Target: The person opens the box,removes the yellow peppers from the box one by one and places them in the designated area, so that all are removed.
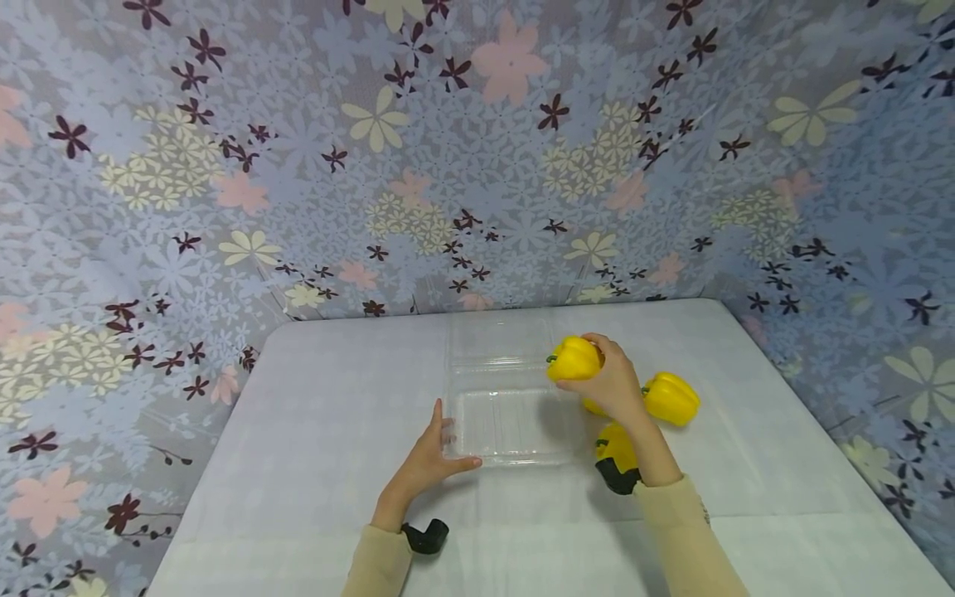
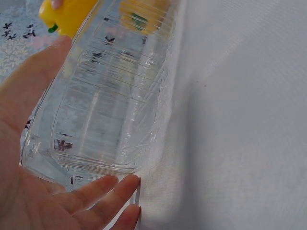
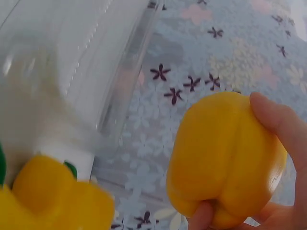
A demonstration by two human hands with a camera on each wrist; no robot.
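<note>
My right hand (image 1: 615,385) grips a yellow bell pepper (image 1: 573,361) with a green stem, held up over the right side of a clear plastic container (image 1: 492,423). In the right wrist view, fingers and thumb wrap the pepper (image 3: 225,158) from opposite sides. The container lies with its hinged lid (image 1: 498,338) folded back toward the wall. At the container's left end is my left hand (image 1: 425,460), thumb and fingers spread around the corner. The left wrist view shows those fingers (image 2: 103,203) extended against the clear plastic.
To the container's right lie more yellow peppers: one at far right (image 1: 671,400), one nearer (image 1: 619,444) behind a black wrist device (image 1: 618,478), and one mostly hidden under my right hand (image 1: 593,407). A white cloth covers the table (image 1: 321,414); flowered fabric (image 1: 462,166) hangs behind.
</note>
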